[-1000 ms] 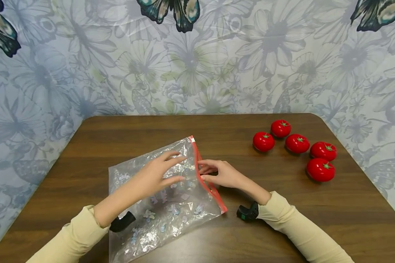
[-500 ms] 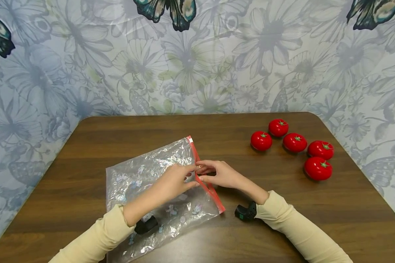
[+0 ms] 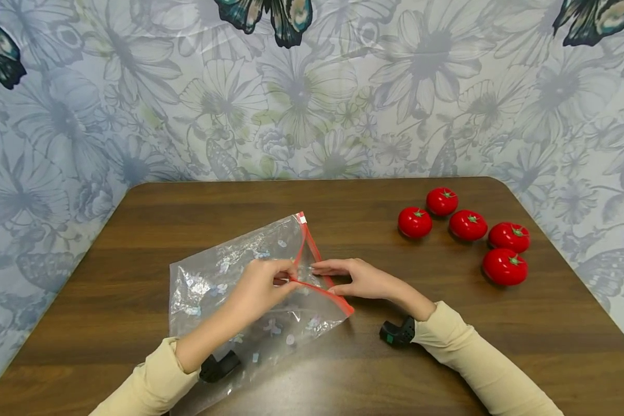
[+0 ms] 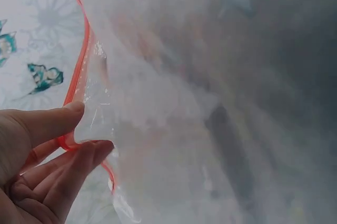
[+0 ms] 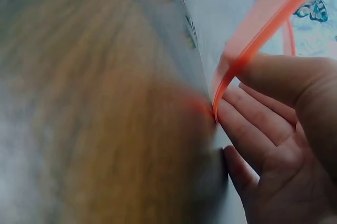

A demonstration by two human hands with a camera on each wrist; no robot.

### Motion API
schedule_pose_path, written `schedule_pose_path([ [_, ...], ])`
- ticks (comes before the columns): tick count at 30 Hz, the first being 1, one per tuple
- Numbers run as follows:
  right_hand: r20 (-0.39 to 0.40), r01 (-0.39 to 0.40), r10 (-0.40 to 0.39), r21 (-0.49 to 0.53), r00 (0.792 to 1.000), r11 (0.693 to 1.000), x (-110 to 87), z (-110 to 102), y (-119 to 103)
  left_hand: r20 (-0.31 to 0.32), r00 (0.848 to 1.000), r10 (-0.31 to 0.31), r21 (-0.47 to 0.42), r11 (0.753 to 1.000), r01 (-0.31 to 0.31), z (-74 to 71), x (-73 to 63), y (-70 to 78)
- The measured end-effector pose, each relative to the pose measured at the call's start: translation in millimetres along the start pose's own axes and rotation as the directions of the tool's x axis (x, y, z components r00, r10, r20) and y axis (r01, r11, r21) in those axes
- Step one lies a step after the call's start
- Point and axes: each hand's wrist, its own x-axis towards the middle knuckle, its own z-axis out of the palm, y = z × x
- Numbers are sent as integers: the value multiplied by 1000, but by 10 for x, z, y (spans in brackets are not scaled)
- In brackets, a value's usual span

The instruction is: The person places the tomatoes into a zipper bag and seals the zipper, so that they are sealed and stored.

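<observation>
A clear plastic zip bag [image 3: 270,326] with a red zip edge and small printed patches lies on the table. My left hand [image 3: 262,289] pinches one side of the red edge between thumb and fingers and draws it away from the other side, so the mouth gapes. In the left wrist view, the thumb and fingers of my left hand [image 4: 47,155] meet at the red strip [image 4: 79,71]. Across the mouth, my right hand [image 3: 361,279] touches the red edge, its fingers fairly straight and apart from the thumb. The right wrist view shows its thumb [image 5: 274,77] against the red strip [image 5: 263,21].
Several red tomatoes [image 3: 468,225] with green tops stand in a group at the back right of the brown wooden table [image 3: 229,202]. Behind the table hangs a floral backdrop [image 3: 312,110] with butterflies.
My left hand came from above the bag to its red edge, took hold, and pulled it left, widening the mouth. The right hand shifted slightly right. The tomatoes stayed put.
</observation>
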Motion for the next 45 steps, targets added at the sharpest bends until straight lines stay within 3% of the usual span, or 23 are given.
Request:
schedule_pose_path([
  [6, -11, -9, 9, 8, 1000, 1000, -13, 6, 24, -66, 998, 10, -81, 997, -15, -89, -77, 37],
  [10, -20, -2, 3, 13, 1000, 1000, -30, 10, 26, -81, 997, 0, -87, 996, -7, -139, -126, 56],
  [18, -29, -2, 2, 1, 1000, 1000, -36, 21, 12, -63, 989, -132, -136, 983, 122, -145, -181, 3],
  [22, -29, -6, 6, -4, 1000, 1000, -33, 42, 16, -56, 985, -163, -158, 976, 153, -149, -200, -29],
  [28, -30, -20, 20, -22, 999, 1000, -43, 51, 5, -75, 985, -156, -190, 972, 139, -207, -242, 2],
  [35, -39, -12, 13, 11, 999, 1000, -47, 48, -10, -77, 992, -104, -208, 974, 85, -240, -254, 43],
  [45, -81, -25, 33, 97, 996, 995, -52, 61, -42, -31, 992, -121, -249, 962, 110, -158, -271, 15],
])
